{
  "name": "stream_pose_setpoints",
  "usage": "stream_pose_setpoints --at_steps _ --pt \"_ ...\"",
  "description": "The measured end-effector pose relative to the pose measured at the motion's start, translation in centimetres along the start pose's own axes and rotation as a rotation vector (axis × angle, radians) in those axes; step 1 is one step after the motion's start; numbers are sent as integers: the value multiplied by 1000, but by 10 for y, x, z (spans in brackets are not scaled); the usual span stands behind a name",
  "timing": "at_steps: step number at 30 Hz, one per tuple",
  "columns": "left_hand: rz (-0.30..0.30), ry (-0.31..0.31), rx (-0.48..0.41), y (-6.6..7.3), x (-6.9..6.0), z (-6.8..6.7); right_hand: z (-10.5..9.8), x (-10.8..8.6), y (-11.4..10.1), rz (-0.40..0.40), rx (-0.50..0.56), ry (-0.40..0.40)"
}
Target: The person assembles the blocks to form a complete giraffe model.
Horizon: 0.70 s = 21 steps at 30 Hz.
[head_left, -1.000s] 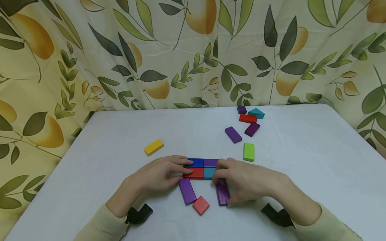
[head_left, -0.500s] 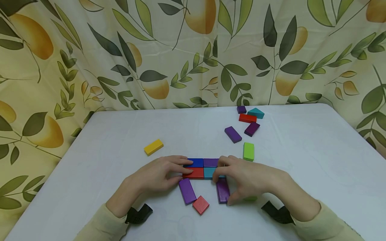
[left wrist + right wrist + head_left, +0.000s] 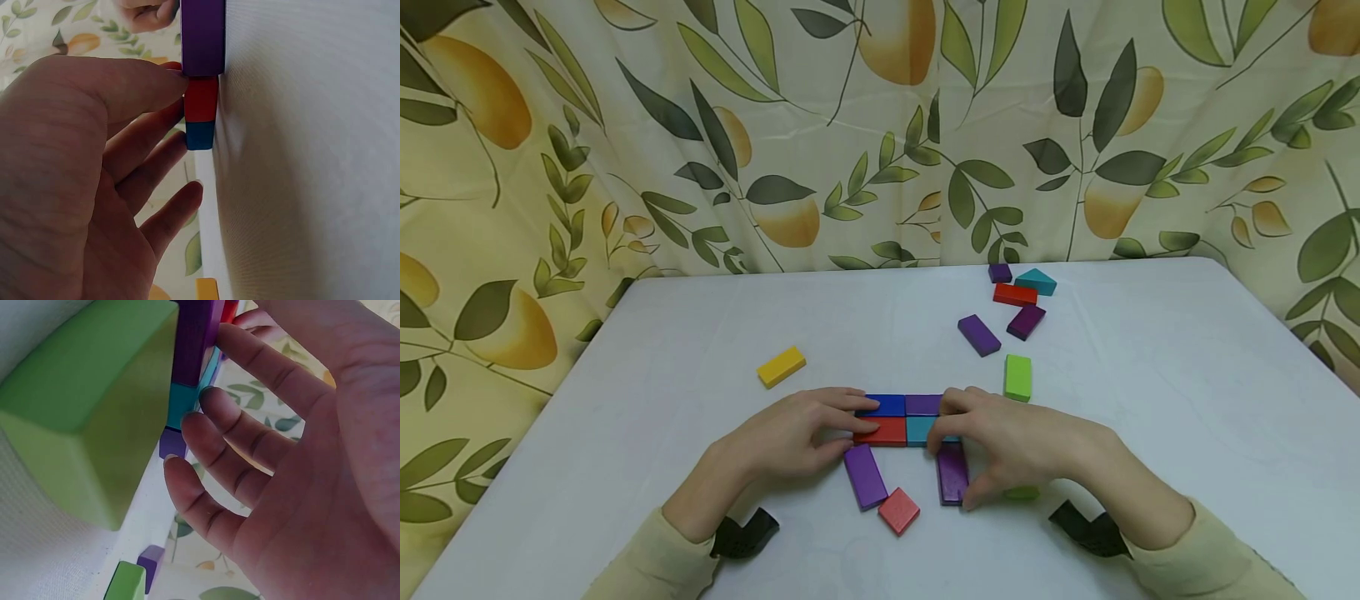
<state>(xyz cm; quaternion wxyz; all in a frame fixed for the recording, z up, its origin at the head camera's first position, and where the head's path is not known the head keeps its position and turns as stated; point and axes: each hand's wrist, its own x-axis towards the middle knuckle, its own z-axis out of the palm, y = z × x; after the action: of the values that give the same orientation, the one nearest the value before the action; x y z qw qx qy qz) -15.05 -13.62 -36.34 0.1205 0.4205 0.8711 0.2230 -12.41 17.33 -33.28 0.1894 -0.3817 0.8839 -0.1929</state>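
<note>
In the head view, a blue block (image 3: 886,406) and a purple block (image 3: 923,405) lie in a row above a red block (image 3: 882,431) and a teal block (image 3: 921,431). My left hand (image 3: 801,429) rests its fingertips on the left ends of the blue and red blocks. My right hand (image 3: 1018,442) covers the row's right end and pinches an upright-lying purple block (image 3: 952,475) below the teal one, index finger at its top, thumb at its lower right corner. In the right wrist view that purple block (image 3: 195,344) touches a fingertip.
Below the row lie another purple block (image 3: 866,477) and a red square block (image 3: 898,511). A green block (image 3: 1022,493) is partly under my right hand. A yellow block (image 3: 781,367) lies upper left, a green block (image 3: 1018,377) upper right, with several more blocks behind.
The purple block in my right hand has shifted slightly upward against the row, and my right thumb with it. More of the green block beneath that hand shows. My left hand has stayed still.
</note>
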Motion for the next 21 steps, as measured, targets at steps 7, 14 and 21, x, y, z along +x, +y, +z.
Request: stream_pose_setpoints --at_steps 7,14,21 --pt "23 15 -1 -2 -1 1 0 0 1 -5 3 0" --pt "25 13 6 -2 0 1 -1 1 5 11 18 59" --pt "39 11 24 -3 0 0 1 4 9 -11 28 69"
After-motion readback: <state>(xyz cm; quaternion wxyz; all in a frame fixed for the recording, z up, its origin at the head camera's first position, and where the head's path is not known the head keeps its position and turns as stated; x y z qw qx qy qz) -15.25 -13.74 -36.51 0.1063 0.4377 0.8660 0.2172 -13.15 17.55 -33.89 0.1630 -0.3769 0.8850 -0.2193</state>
